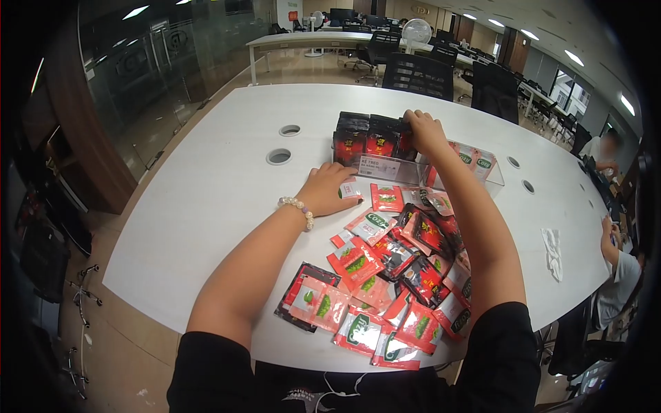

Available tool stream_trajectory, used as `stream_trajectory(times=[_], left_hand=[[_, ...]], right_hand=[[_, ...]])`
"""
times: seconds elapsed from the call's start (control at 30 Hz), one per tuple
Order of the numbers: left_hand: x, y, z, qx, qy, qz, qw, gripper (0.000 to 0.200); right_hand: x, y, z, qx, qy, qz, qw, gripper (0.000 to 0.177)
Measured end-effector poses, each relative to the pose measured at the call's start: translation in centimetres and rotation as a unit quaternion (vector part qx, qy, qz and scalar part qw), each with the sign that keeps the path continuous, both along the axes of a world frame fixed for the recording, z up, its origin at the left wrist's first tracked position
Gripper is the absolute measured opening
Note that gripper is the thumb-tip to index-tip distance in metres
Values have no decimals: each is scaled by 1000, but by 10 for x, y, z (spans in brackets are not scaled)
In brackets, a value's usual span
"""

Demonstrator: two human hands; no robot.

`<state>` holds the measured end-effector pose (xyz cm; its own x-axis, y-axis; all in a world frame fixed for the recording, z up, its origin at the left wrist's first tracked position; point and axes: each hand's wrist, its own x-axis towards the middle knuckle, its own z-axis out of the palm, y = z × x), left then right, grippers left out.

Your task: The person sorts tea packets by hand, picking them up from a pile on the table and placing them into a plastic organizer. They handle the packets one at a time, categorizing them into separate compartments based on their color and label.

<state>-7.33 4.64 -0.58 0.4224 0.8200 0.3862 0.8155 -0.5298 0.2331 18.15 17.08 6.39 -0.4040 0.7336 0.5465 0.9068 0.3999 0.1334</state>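
A clear organizer box (399,169) with a paper label stands on the white table. Black and red packets (366,138) fill its left part, and pink Cozy packets (475,158) are in its right part. My right hand (425,129) reaches over the box, its fingers curled at the black packets on the right; what they hold is hidden. My left hand (329,189) lies by the box's front left corner, fingers spread, over a small pink and white packet (350,188). A loose heap of pink packets (355,261) and black and red packets (423,279) lies before me.
The white table (206,199) has round cable holes (279,157). A crumpled white tissue (552,255) lies at the right. Office chairs (418,76) stand beyond the far edge. Other people (620,275) sit along the right side, apart from my hands.
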Motion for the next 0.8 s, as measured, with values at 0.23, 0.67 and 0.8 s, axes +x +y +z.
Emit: stream_trajectory(times=[0.23,0.67,0.8], left_hand=[[4,-2,6,-46,33,66,996,65],[33,-6,5,-50,-414,-32,908,23],[59,-39,25,-169,-641,-137,736,17]], right_hand=[[-9,-27,3,88,14,-4,996,44],[-15,-182,16,-369,263,197,869,58],[-10,-157,-3,-388,362,193,825,59]])
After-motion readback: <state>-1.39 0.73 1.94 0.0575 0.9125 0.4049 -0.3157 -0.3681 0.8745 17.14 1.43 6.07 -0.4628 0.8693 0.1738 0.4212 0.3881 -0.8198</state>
